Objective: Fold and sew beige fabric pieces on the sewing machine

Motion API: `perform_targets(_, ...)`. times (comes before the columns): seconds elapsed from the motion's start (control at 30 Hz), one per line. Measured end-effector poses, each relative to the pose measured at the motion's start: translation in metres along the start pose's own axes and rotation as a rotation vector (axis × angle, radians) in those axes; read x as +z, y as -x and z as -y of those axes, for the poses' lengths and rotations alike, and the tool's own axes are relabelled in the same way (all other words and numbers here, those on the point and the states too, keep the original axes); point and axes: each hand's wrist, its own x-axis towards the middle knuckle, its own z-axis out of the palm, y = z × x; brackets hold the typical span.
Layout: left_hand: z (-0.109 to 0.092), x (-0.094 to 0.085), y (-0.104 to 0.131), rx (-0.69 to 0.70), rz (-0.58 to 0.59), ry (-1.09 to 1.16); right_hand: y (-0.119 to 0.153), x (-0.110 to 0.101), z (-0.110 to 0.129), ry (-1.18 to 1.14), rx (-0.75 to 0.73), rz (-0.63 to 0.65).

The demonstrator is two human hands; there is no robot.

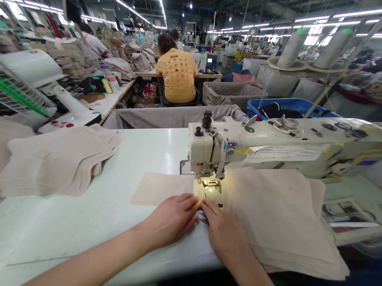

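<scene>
In front of me stands a sewing machine (208, 148), its lamp lighting the needle area and a shiny metal plate (215, 193). A small beige fabric piece (157, 188) lies flat to the left of the needle, its right end running toward the presser foot. My left hand (175, 214) pinches the near edge of this piece, fingers closed. My right hand (224, 229) meets it fingertip to fingertip just in front of the needle, fingers also closed at the fabric edge. The fingers partly hide the fabric there. Right of the needle lies a stack of larger beige panels (281, 216), close beside my right hand.
More stacked beige panels (57, 155) lie on the table's left side, near a white fan (31, 67). Thread cones (293, 48) stand behind the machine. Beyond the table are a grey cloth bin (159, 115), a blue basket (292, 104) and a seated person in yellow (177, 75).
</scene>
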Motion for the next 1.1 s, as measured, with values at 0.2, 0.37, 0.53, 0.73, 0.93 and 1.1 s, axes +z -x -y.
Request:
perform_targets(0.2, 0.026, -0.002, -0.018, -0.015, -0.001, 0.032, -0.026, -0.005, -0.002, -0.018, 0.002, -0.035)
perform_targets(0.37, 0.047, -0.004, -0.029, 0.017, -0.039, 0.061, -0.035, -0.008, -0.003, -0.034, 0.025, -0.063)
perform_targets(0.53, 0.056, 0.0, -0.029, 0.035, -0.067, 0.051, -0.023, -0.003, -0.001, -0.065, 0.032, -0.069)
perform_targets(0.73, 0.053, 0.008, -0.019, -0.007, -0.122, 0.035, -0.005, 0.017, 0.008, 0.009, 0.067, -0.097)
perform_targets(0.93, 0.054, 0.009, -0.018, -0.018, -0.126, 0.036, -0.004, 0.022, 0.009, 0.015, 0.053, -0.143)
perform_targets(1.1, 0.054, 0.006, -0.019, 0.009, -0.106, 0.037, -0.004, 0.021, 0.01, 0.017, 0.061, -0.139)
